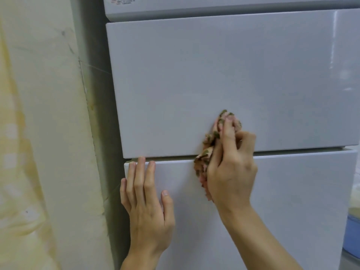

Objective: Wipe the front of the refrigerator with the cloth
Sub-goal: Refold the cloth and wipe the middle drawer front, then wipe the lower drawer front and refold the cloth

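Note:
The white refrigerator (224, 75) fills the view, with a middle drawer front above a lower drawer front. My right hand (231, 168) grips a crumpled pink and green patterned cloth (206, 151) and holds it against the front, across the seam between the two drawers. My left hand (146, 197) lies flat with straight fingers on the lower drawer front, near its top left corner, fingertips at the seam.
A stained cream wall (39, 133) runs down the left side, close to the refrigerator's edge. A blue object (352, 236) shows at the lower right beyond the refrigerator. A label (122, 0) sits on the upper door at the top.

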`<state>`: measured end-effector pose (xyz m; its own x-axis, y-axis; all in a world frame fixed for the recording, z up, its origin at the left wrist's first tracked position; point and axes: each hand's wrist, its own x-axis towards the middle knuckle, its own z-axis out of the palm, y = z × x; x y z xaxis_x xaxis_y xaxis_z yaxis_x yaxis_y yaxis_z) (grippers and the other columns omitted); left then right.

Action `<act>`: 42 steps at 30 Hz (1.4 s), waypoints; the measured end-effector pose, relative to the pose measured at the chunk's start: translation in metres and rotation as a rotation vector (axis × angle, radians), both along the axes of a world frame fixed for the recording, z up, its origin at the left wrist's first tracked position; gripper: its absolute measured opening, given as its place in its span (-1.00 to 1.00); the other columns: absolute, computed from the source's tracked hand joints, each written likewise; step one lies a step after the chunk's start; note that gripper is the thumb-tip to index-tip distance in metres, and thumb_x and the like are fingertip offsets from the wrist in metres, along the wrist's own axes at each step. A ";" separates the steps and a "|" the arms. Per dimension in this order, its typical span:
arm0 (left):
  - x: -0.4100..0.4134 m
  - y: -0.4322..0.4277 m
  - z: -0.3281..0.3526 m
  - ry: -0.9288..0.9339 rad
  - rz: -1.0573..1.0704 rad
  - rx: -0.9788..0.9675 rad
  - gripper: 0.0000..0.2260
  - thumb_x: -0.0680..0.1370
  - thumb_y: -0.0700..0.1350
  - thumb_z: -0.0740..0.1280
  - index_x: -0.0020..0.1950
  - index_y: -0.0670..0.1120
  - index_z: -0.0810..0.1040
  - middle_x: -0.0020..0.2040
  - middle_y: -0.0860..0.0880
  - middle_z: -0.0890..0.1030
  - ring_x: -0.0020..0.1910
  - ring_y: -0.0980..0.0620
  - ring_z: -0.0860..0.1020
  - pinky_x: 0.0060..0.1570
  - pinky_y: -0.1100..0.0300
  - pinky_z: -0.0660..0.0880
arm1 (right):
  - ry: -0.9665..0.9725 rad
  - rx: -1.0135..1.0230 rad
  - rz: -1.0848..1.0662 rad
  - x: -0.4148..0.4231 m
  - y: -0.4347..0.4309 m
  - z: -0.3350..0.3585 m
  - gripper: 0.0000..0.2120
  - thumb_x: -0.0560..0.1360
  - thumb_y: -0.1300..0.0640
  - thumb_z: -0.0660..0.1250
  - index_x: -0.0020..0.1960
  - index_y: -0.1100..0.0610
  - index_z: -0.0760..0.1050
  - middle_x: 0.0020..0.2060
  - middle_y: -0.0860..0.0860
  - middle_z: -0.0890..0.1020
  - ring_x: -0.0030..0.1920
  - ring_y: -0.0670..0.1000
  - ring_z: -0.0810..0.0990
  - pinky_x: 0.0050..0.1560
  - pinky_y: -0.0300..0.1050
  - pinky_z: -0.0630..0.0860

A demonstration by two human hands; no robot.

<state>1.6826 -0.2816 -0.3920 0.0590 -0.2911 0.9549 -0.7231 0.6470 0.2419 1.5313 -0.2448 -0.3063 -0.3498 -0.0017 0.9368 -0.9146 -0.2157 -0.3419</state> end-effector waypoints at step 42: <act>-0.005 0.078 0.038 0.082 -0.647 0.696 -0.57 0.59 -0.37 0.27 0.00 0.15 0.75 -0.08 0.04 0.71 -0.05 0.16 0.65 0.03 0.25 0.59 | -0.308 0.798 1.043 -0.054 0.087 -0.026 -0.59 0.56 0.33 0.34 0.19 -0.12 0.70 0.11 -0.08 0.76 0.21 -0.06 0.70 0.40 -0.02 0.54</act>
